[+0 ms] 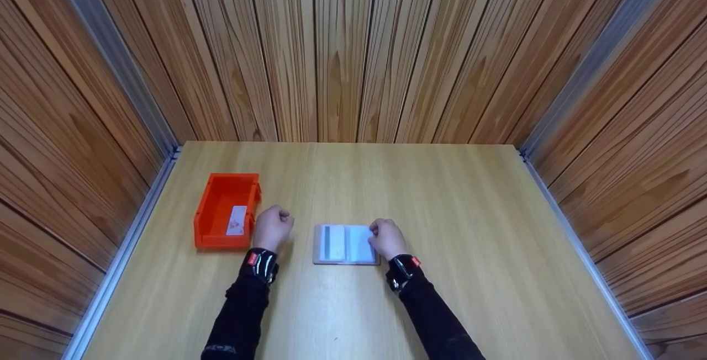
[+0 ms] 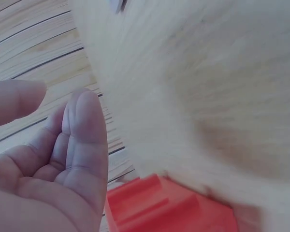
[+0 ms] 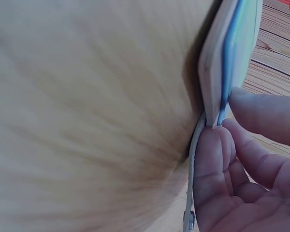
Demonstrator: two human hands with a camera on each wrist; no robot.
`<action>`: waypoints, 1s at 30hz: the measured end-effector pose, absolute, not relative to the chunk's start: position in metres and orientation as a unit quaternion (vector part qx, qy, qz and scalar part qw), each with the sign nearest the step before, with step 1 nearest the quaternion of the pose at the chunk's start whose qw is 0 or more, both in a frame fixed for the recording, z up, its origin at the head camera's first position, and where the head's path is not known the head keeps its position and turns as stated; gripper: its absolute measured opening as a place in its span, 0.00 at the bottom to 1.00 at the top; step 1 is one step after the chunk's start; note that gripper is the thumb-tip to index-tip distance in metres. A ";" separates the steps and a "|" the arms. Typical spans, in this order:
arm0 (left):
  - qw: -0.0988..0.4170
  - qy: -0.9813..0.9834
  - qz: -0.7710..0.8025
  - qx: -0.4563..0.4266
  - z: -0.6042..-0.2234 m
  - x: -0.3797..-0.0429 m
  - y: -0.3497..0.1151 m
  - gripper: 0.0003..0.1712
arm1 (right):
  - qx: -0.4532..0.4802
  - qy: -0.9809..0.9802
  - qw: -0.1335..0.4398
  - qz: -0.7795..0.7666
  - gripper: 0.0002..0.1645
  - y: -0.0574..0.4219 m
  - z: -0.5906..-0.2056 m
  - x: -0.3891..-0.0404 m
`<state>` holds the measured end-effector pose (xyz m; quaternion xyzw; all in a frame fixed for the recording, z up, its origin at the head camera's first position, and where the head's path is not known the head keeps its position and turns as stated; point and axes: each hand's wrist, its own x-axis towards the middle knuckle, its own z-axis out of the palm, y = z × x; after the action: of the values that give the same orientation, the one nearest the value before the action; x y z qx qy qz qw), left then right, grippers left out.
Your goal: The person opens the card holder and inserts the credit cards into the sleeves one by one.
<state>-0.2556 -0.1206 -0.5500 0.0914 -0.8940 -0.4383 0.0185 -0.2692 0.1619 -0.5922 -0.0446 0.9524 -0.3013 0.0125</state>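
At the left of the tabletop (image 1: 469,200) I have an orange bin (image 1: 203,213), its open top facing up. A pale card (image 1: 236,220) shows inside it, toward the right wall; I cannot tell whether it lies loose or is stuck down.

Just right of the bin, the left hand (image 1: 273,227) hangs with nothing in its grasp: its fingers rest together, gently bent, and the thumb stands apart from them.

Right of that, near the middle of the table, the card holder (image 1: 345,244) lies flat and opened, its bluish sleeves facing up. The right hand (image 1: 388,237) is at its right edge, pinching there: my thumb tip sits against the sleeves, and the fingers meet the edge from the other side. A narrow strap (image 3: 195,154) with a metal snap (image 3: 191,220) runs right beside those fingers; I see no sign of it fastened.

I read the step in hand as working at that right edge, perhaps lifting or parting a sleeve. To me the next move calls for a light pinch that catches a single layer and clears the strap, with the left hand free to steady the holder.
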 end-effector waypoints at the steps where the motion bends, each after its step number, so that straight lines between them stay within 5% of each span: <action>1: 0.025 -0.894 -0.438 0.090 -0.550 -0.256 -0.122 0.11 | -0.045 0.952 0.012 -0.302 0.12 0.162 -0.592 -0.269; 20: 0.112 -0.859 -0.485 0.115 -0.527 -0.255 -0.176 0.14 | -0.044 0.952 0.005 -0.302 0.11 0.163 -0.593 -0.270; 30: 0.099 -0.846 -0.500 0.157 -0.525 -0.249 -0.197 0.17 | -0.046 0.955 0.006 -0.294 0.12 0.163 -0.592 -0.270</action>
<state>-0.2494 -0.1967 -0.5253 0.1565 -0.8461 -0.4998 0.0992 -0.2696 0.1630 -0.5916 -0.0461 0.9547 -0.2941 0.0057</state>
